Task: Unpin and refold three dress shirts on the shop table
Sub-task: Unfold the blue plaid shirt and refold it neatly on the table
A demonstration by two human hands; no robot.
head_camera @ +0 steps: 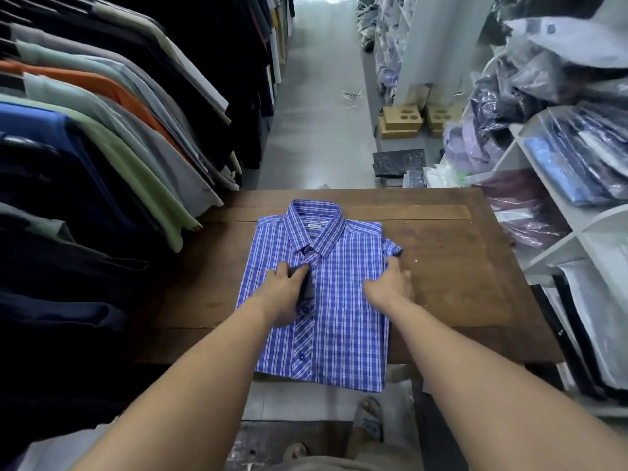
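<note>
My blue plaid shirt (339,300) on the tabletop (458,283), hem overhanging the near edge, left hand (280,294) fingers pinching a dark tag (307,287), right hand (390,285) fingers gripping its right edge, bare wood further right

clothing shop | hanging shirts (102,130) | shelves (557,215) (bagged garments) | wooden table (441,283)

The dress shirt (339,300) is bright blue, checked with white and darker blue lines; its buttons (301,357) are navy. The collar label (314,226) is white and the tag (306,283) on its front is black. The table (441,283) is dark brown wood. On the left hang an orange shirt (102,86), a pale green shirt (129,164) and a royal blue shirt (30,120) among greys and blacks. The shelves (543,137) on the right are white, with blue and purple bagged shirts (557,168). The far cardboard boxes (402,122) are tan.
</note>
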